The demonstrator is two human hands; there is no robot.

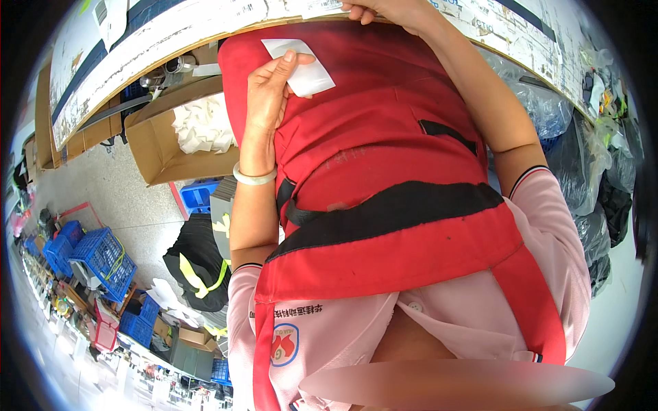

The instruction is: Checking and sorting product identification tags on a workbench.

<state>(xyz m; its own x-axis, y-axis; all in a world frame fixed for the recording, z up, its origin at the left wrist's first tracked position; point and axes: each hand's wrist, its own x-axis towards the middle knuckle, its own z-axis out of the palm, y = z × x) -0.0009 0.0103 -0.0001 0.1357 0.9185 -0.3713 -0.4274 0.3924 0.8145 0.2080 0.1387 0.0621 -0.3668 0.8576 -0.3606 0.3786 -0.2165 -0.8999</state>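
My left hand [273, 89] pinches a small white piece of paper [317, 77] between thumb and fingers, above the lap of my red apron [384, 103]. A pale bangle circles that wrist. At the table's near edge, my right hand [387, 9] is partly cut off by the top of the view. Its visible fingers curl at the end of a white printed label [321, 7], and what they grip, if anything, is hidden.
The worn white table [199, 42] spans the top. Left of my lap, a cardboard box [154, 147] holds crumpled white paper scraps [205, 125]. Blue plastic crates [104, 260] stand on the floor at left. Clear and dark plastic bags [572, 164] crowd the right side.
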